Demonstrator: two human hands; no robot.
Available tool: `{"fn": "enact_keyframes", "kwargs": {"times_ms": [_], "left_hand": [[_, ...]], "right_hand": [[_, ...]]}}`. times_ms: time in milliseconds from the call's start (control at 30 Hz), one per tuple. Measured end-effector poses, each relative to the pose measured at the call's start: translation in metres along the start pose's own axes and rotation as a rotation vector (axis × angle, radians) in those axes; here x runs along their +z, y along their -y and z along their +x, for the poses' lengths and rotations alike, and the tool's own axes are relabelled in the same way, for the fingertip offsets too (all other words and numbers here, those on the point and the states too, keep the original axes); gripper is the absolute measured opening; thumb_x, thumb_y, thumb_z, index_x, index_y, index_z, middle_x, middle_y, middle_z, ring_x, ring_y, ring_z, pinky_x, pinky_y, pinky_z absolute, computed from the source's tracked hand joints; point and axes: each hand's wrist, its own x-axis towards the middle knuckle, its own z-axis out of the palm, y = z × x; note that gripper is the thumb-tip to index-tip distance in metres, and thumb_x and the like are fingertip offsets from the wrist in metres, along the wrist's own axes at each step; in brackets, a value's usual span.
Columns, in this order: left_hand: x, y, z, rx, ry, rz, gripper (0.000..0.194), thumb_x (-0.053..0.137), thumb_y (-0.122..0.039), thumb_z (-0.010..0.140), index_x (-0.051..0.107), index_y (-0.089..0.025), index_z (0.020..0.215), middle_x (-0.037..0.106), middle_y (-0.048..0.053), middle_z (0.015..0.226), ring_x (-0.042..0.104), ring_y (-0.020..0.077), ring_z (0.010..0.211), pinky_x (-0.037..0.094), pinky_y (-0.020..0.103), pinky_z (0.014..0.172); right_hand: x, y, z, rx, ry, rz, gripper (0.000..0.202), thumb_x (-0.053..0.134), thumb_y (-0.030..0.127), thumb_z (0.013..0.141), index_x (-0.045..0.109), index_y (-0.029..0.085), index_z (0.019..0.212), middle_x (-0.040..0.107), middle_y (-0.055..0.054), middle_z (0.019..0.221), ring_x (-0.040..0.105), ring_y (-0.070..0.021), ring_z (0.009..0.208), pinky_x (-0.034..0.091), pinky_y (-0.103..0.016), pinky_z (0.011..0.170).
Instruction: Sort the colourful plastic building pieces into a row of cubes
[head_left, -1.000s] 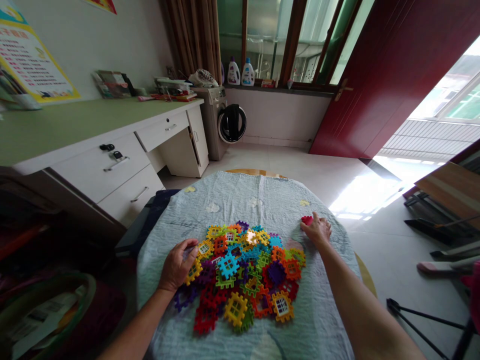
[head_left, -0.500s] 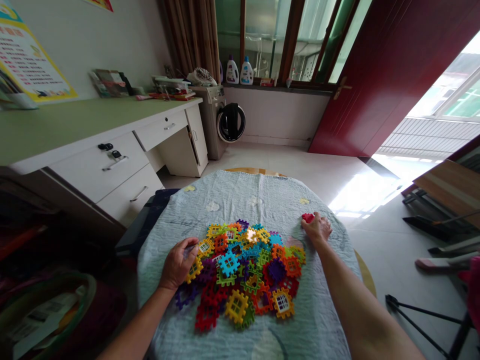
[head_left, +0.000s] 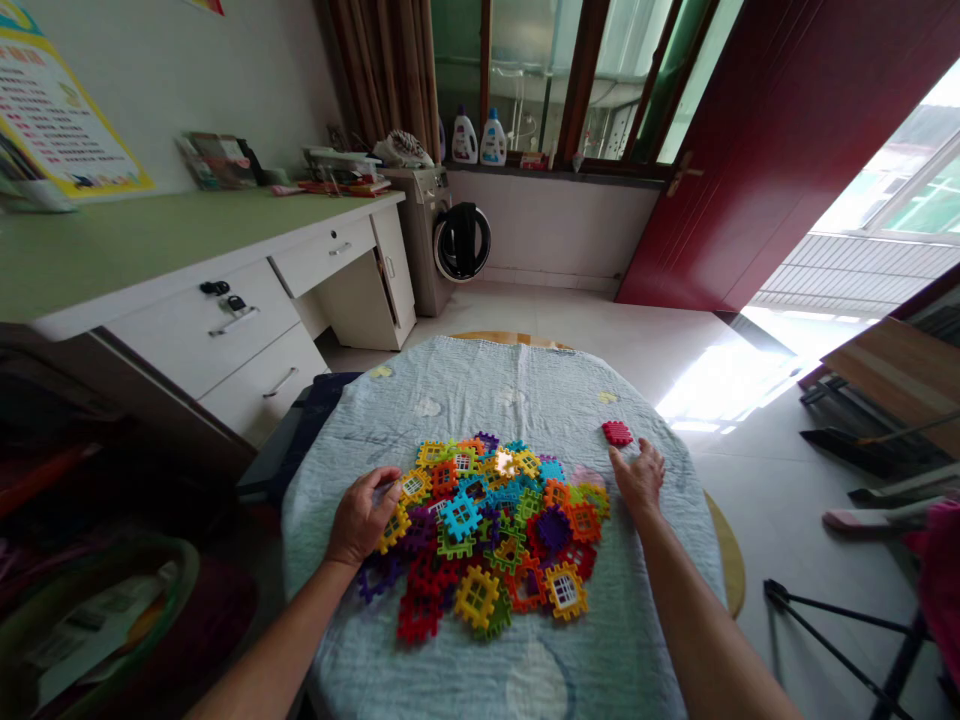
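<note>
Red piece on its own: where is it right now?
The red piece lies alone on the blue cloth, right of the block pile, just beyond the right hand, which is not touching it.

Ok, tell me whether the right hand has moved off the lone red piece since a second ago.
Yes. The right hand has drawn back toward the person, leaving the red piece lying apart on the blue cloth.

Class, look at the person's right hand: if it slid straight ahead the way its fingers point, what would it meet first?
Probably the lone red block lying just beyond the right hand on the blue cloth; depth is uncertain.
</note>
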Motion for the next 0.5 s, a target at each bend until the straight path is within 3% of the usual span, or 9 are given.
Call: {"fn": "enact_keyframes", "kwargs": {"times_ms": [167, 300, 500], "left_hand": [[0.001, 0.002, 0.0, 0.024, -0.003, 0.009, 0.036, 0.05, -0.049, 0.083, 0.066, -0.019, 0.095, 0.073, 0.006, 0.095, 0.068, 0.0231, 0.091, 0.054, 0.035, 0.087], [0.001, 0.004, 0.0, 0.033, -0.001, 0.019, 0.035, 0.05, -0.048, 0.084, 0.066, -0.019, 0.096, 0.072, 0.006, 0.095, 0.068, 0.0229, 0.091, 0.053, 0.035, 0.087], [0.003, 0.005, 0.0, 0.037, -0.009, 0.016, 0.033, 0.051, -0.046, 0.083, 0.066, -0.019, 0.094, 0.072, 0.006, 0.093, 0.068, 0.0228, 0.09, 0.053, 0.036, 0.086]], "right_hand": [[0.003, -0.009, -0.03, -0.105, -0.088, 0.061, 0.055, 0.05, 0.047, 0.074, 0.06, 0.011, 0.115, 0.059, -0.02, 0.115, 0.047, -0.0328, 0.113, 0.035, -0.044, 0.099], [0.0, -0.003, -0.045, -0.147, -0.056, 0.025, 0.045, 0.048, 0.042, 0.076, 0.065, 0.013, 0.106, 0.06, -0.018, 0.116, 0.05, -0.0305, 0.109, 0.036, -0.042, 0.097], [-0.012, 0.005, -0.045, -0.085, 0.013, 0.115, 0.04, 0.047, 0.042, 0.075, 0.068, 0.015, 0.094, 0.062, -0.017, 0.112, 0.052, -0.0308, 0.108, 0.037, -0.044, 0.097]]}}
